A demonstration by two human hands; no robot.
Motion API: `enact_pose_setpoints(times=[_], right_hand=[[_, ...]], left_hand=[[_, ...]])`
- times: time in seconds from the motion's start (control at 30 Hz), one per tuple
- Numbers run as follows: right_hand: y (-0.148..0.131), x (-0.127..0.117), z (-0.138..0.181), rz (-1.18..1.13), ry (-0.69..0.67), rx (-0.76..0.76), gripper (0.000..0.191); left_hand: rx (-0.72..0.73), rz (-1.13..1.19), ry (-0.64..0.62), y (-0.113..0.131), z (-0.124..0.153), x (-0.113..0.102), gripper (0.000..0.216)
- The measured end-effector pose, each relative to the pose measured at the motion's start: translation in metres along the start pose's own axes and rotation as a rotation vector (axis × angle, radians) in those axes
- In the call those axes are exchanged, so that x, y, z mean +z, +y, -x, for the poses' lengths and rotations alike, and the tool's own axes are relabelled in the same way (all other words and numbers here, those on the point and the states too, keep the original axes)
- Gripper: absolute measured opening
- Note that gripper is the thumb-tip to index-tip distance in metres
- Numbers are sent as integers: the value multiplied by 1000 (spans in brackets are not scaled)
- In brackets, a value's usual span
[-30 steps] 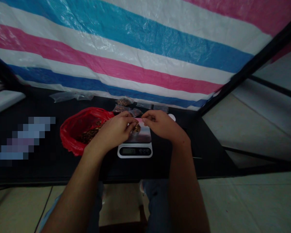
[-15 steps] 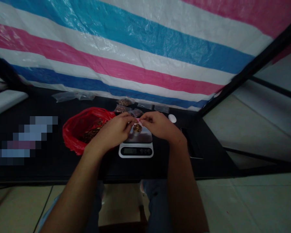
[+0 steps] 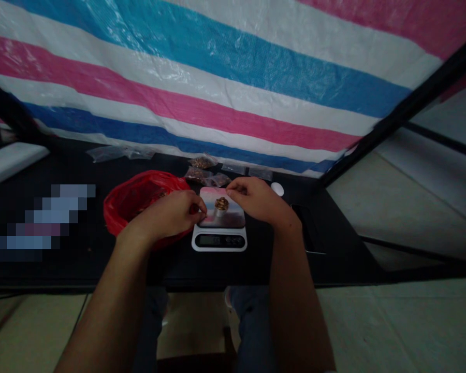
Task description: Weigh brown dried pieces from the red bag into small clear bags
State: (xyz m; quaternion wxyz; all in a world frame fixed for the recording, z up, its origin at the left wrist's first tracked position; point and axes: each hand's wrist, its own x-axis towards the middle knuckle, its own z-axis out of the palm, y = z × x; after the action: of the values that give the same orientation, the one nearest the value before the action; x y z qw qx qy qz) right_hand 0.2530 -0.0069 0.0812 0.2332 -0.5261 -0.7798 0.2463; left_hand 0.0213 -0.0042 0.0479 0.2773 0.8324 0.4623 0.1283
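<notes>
On the steel plate of a white digital scale (image 3: 219, 242) stands a small pale cup (image 3: 220, 212), heaped with brown dried pieces (image 3: 221, 202). My left hand (image 3: 174, 212) is at the plate's left edge, over the right side of a red plastic bag (image 3: 118, 207). Its thumb and index finger curl together; whatever they may pinch is too small to make out. Behind and right of the cup, my right hand (image 3: 258, 199) has thumb and forefinger close together above the plate's back right corner. Nothing can be made out between those fingertips. More brown pieces lie inside the bag, partly covered by my left hand.
Behind the scale lie small clear bags with brown contents (image 3: 202, 162) and flat clear bags (image 3: 120, 153). A white round lid (image 3: 277, 189) and a dark phone-like slab (image 3: 307, 228) are on the right. Striped sheeting (image 3: 217, 93) hangs behind the black table (image 3: 256, 269).
My left hand has moved left and down, away from the cup to the plate's left edge, uncovering more of the plate. My right hand stays nearly in place, slightly farther from the cup.
</notes>
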Motion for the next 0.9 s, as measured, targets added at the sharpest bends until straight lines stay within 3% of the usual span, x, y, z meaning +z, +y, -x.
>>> enact_pose_setpoints(times=[0.1,0.2,0.27,0.5,0.7,0.83,0.9], right_hand=[[-1,-1,1,-24,-2,16,17],[-1,-2,1,-24,2,21,17],[0,-3,1,-24,3,16,17],[-2,-4,3,-35,0,29,17],[1,-4,3,-31,12,6,16],[-3,-5,4,-42,22,27,16],[-5,-6,4,-43,32,34,16]], left_hand=[[42,-5,118,2,-1,-1,23],[176,20,306,9,-3,-3,25],[236,34,362,14,-4,-1,27],[236,-70,331,22,-14,14,29],[225,-48,335,23,-10,5,35],[128,-64,337,6,-1,-8,36],[4,-110,261,-11,5,-13,33]])
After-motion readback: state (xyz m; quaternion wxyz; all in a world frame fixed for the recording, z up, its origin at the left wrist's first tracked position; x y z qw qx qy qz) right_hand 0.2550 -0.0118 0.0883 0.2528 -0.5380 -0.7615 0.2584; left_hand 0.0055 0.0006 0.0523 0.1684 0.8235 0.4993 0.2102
